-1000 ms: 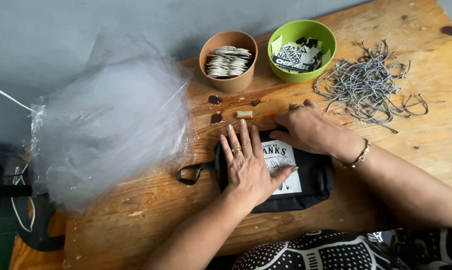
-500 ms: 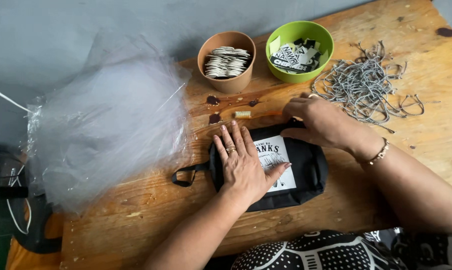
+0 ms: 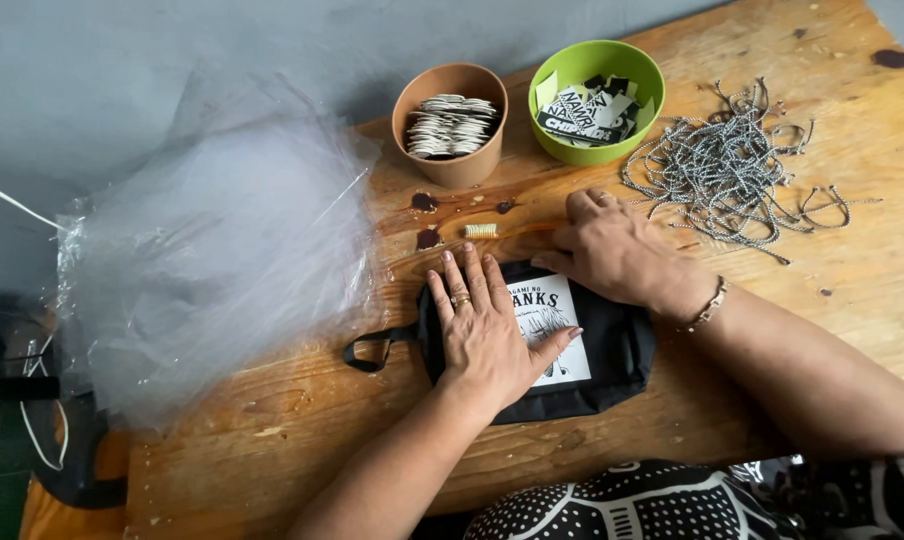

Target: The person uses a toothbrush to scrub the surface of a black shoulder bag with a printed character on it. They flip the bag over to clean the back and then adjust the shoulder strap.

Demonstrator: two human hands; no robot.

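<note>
1. Black fabric pouch (image 3: 612, 350) with a white printed label lies flat near the worktop's (image 3: 302, 440) near edge, its strap loop (image 3: 372, 350) trailing toward the left edge.
2. Left hand (image 3: 487, 330) rests on it palm down, fingers spread and flat, gripping nothing; if it pressed unevenly, I judge the pouch could skid on the smooth wood.
3. Right hand (image 3: 617, 250) lies loosely curled over the pouch's far edge, not clamped on anything I can see; a tug there could crease the label.
4. Clear plastic bags (image 3: 212, 260) overhang the left edge and could slide off if brushed.
5. Small cork-like piece (image 3: 481, 231) lies just beyond the pouch.
6. Toward the far edge stand a brown cup of tags (image 3: 450, 125) and a green bowl of printed cards (image 3: 596, 100); an elbow sweep could tip them.
7. Grey cord loops (image 3: 737, 165) heap near the far right corner, liable to snag the bracelet (image 3: 710, 305).
</note>
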